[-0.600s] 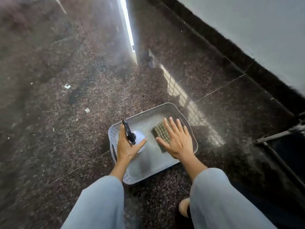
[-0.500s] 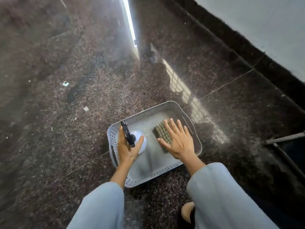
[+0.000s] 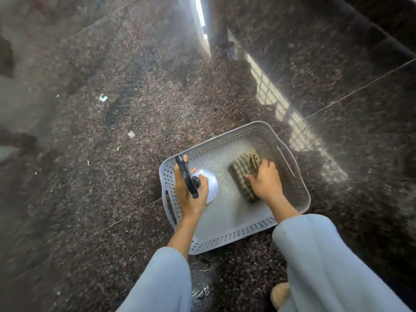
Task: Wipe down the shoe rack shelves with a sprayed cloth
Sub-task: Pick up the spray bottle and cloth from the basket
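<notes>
Gathering step: in the basket, right hand curls round the folded cloth; left hand grips the spray bottle beside it. Next, likely lift both clear and wet the cloth.

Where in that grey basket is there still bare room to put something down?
Bare floor shows at the near end of the grey perforated plastic basket, behind both hands. The far half is crowded: white spray bottle in the left hand, folded checked cloth under the right hand.
</notes>
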{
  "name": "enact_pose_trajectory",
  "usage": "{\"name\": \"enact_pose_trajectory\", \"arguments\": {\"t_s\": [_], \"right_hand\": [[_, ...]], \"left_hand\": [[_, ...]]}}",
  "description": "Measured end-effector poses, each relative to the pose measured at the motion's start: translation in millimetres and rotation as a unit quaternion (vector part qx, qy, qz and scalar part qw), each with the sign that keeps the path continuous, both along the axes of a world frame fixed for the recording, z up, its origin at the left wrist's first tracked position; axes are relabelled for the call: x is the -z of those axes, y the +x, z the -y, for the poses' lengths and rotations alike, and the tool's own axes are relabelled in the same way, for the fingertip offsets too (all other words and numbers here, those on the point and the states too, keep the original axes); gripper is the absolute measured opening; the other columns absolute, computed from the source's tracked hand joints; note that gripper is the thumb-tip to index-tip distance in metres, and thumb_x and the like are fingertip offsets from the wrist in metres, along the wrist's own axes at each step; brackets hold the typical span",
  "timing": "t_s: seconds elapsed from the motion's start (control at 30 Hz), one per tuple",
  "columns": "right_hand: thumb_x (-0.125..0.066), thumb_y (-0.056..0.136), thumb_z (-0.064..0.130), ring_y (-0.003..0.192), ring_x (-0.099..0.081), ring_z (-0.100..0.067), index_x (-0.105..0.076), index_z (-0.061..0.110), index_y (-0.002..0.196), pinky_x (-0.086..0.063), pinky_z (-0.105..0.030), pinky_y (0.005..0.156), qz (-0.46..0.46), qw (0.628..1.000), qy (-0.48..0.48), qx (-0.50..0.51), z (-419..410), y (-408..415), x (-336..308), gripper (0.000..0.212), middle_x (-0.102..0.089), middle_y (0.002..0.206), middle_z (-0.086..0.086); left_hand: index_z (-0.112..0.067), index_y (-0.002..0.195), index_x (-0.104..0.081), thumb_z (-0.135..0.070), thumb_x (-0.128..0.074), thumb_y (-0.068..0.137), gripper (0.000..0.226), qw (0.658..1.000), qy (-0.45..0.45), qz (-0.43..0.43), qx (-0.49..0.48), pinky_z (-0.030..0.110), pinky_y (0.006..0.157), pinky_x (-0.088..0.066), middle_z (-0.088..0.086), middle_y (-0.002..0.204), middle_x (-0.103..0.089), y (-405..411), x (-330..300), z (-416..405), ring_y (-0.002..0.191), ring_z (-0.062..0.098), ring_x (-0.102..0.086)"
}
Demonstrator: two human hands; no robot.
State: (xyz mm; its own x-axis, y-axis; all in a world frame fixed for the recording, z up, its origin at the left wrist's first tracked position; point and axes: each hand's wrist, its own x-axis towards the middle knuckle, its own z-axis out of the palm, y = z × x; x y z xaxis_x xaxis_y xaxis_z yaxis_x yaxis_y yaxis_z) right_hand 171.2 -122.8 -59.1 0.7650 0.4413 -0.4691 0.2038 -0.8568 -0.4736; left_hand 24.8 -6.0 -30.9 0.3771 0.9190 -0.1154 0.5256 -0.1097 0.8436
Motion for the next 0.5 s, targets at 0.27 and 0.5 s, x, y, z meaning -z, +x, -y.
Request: {"name": "enact_pose_trajectory", "arguments": {"t_s": [0.27, 0.5], "right_hand": [[-0.071, 0.077, 0.017, 0.095, -0.062, -0.031, -0.063, 0.002, 0.099, -0.05, -0.036, 0.079, -0.189, 0.972, 0.043, 0.135, -5.0, 13.2, 3.5, 0.028, -0.067, 0.103, -0.018], [-0.058, 0.089, 0.007, 0.086, -0.059, -0.02, -0.058, 0.002, 0.114, -0.051, -0.019, 0.069, -0.254, 0.952, 0.125, 0.116, 5.5, -4.7, -46.7, 0.025, -0.062, 0.11, -0.015]], "left_hand": [[-0.011, 0.113, -0.054, -0.009, -0.058, 0.083, 0.03, 0.999, -0.019, -0.041, -0.03, 0.016, 0.052, -0.039, -0.01, 0.062, -0.05, 2.4, 3.0, -1.8, 0.054, -0.006, -0.051], [-0.02, 0.104, -0.049, 0.003, -0.053, 0.09, 0.027, 0.998, -0.065, -0.002, 0.01, 0.019, 0.052, -0.036, -0.009, 0.057, -0.037, -0.7, -14.2, -8.5, 0.052, 0.006, -0.036]]}}
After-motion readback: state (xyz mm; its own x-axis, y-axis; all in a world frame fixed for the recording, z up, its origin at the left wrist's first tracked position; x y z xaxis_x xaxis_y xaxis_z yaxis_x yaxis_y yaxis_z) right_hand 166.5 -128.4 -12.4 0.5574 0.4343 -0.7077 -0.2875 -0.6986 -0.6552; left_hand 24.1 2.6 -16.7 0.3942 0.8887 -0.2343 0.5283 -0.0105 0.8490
